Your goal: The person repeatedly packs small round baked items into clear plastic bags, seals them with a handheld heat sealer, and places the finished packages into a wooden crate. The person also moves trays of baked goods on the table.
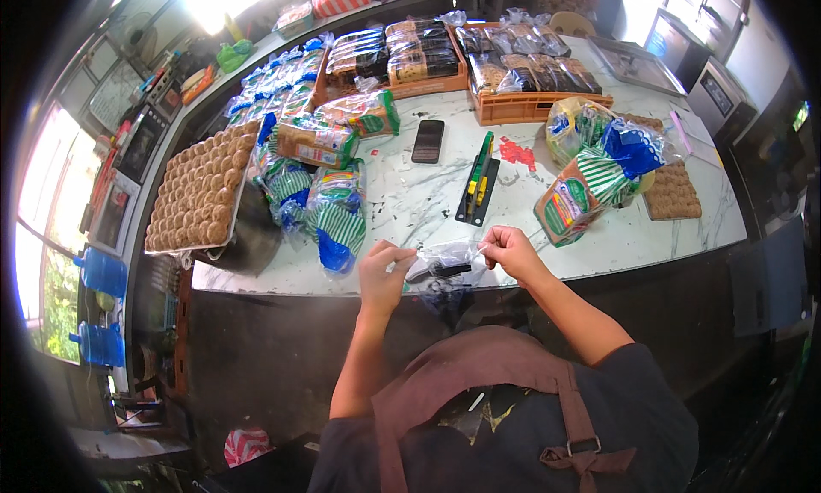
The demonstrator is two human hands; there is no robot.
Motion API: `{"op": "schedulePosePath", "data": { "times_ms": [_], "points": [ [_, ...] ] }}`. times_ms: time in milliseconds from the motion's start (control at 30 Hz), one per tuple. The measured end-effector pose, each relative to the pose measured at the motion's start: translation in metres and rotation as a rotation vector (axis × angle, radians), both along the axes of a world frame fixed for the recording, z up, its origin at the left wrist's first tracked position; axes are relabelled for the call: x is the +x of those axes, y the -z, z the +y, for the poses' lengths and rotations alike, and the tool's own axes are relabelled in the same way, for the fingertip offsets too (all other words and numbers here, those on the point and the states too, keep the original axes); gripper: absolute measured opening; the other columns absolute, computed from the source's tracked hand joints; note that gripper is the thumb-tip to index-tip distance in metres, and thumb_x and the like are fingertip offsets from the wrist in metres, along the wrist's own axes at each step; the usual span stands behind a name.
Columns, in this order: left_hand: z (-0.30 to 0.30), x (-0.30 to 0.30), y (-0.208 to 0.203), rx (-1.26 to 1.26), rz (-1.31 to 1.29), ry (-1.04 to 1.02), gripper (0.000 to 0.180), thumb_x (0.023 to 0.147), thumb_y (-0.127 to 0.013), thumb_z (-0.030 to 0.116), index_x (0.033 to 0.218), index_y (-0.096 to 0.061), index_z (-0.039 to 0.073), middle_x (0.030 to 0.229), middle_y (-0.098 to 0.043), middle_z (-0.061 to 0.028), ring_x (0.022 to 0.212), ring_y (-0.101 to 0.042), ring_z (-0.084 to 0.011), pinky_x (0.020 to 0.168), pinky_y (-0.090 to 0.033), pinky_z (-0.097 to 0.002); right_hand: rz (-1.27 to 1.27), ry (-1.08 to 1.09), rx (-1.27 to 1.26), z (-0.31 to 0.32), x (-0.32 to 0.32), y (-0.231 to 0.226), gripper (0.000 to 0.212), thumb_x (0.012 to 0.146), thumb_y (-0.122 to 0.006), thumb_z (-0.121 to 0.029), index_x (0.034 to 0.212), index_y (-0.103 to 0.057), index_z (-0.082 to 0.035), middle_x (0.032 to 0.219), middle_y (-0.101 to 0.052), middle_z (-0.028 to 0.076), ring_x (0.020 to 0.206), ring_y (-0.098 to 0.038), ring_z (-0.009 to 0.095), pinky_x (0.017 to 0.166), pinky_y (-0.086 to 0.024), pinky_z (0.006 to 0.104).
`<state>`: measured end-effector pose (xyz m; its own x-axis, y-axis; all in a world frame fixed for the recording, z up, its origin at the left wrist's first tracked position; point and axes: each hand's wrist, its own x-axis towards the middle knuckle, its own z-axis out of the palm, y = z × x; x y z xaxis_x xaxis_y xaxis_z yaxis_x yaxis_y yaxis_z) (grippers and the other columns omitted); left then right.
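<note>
Near the table's front edge, a clear plastic bag (446,252) is stretched between my two hands. My left hand (385,277) pinches its left side, and the fingers of my right hand (510,252) are closed on its right side. Just under the bag lies a dark, long object (445,271), partly seen through the plastic; I cannot make out its kind. Left of my left hand lies a bagged loaf (339,206) in green-striped, blue-ended wrapping. Another bagged loaf (571,198) rests to the right of my right hand.
Green and yellow cutters (479,181) on a black strip and a phone (428,141) lie mid-table. Orange crates (530,109) of packed bread stand at the back. Tall stacked brown trays (201,185) are at left, more bagged loaves (316,141) beside them. Red scraps (516,153) dot the white tabletop.
</note>
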<state>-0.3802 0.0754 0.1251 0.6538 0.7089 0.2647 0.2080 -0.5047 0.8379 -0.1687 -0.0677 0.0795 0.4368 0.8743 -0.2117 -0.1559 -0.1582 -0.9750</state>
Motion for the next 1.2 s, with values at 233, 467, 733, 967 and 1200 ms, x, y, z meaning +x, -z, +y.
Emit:
{"op": "schedulePosePath", "data": {
  "times_ms": [233, 467, 733, 967, 1200],
  "points": [
    [-0.033, 0.022, -0.021, 0.656, -0.097, 0.326, 0.041, 0.076, -0.067, 0.005, 0.116, -0.060, 0.007, 0.108, -0.060, -0.0119, 0.102, -0.056, -0.0318, 0.091, -0.041, -0.0412, 0.132, 0.007, 0.025, -0.006, -0.011, -0.014, 0.028, 0.090, -0.054, -0.014, 0.064, -0.053, -0.005, 0.056, -0.053, 0.003, 0.049, -0.052, 0.012, 0.051, -0.042, 0.0264],
    [-0.030, 0.041, -0.019, 0.502, 0.246, 0.376, 0.036, 0.078, -0.071, 0.015, 0.113, -0.062, 0.010, 0.096, -0.060, -0.0075, 0.094, -0.057, -0.0281, 0.081, -0.041, -0.0402, 0.238, -0.037, 0.090, -0.018, -0.017, -0.036, 0.029, 0.089, -0.055, -0.015, 0.063, -0.055, -0.002, 0.053, -0.051, 0.004, 0.049, -0.052, 0.015, 0.052, -0.041, 0.0278],
    [-0.025, 0.044, -0.027, 0.173, -0.026, 0.652, 0.011, 0.073, -0.075, 0.009, 0.081, -0.069, 0.005, 0.090, -0.066, -0.0061, 0.092, -0.061, -0.0248, 0.086, -0.042, -0.0376, -0.649, -0.130, 0.560, -0.031, -0.016, -0.078, 0.032, 0.076, -0.074, -0.012, 0.102, -0.059, -0.004, 0.111, -0.059, 0.013, 0.098, -0.056, 0.026, 0.083, -0.045, 0.0343],
    [-0.026, 0.039, -0.069, -0.533, -0.573, 0.687, 0.011, 0.080, -0.068, 0.003, 0.073, -0.059, 0.003, 0.076, -0.064, -0.0105, 0.078, -0.064, -0.0235, 0.080, -0.050, -0.0381, -0.749, -0.676, 0.183, -0.031, 0.016, -0.102, 0.013, 0.083, -0.073, -0.013, 0.085, -0.066, -0.002, 0.077, -0.061, 0.008, 0.074, -0.059, 0.019, 0.072, -0.047, 0.0314],
    [-0.002, 0.032, -0.068, -0.410, -0.063, 0.667, 0.022, 0.089, -0.065, 0.023, 0.091, -0.062, 0.002, 0.077, -0.061, -0.0058, 0.065, -0.056, -0.0181, 0.062, -0.046, -0.0285, -0.353, -0.207, 0.778, -0.025, 0.022, -0.127, 0.015, 0.085, -0.073, -0.013, 0.078, -0.065, -0.001, 0.089, -0.061, 0.008, 0.086, -0.059, 0.018, 0.075, -0.047, 0.0319]
  ]
}}
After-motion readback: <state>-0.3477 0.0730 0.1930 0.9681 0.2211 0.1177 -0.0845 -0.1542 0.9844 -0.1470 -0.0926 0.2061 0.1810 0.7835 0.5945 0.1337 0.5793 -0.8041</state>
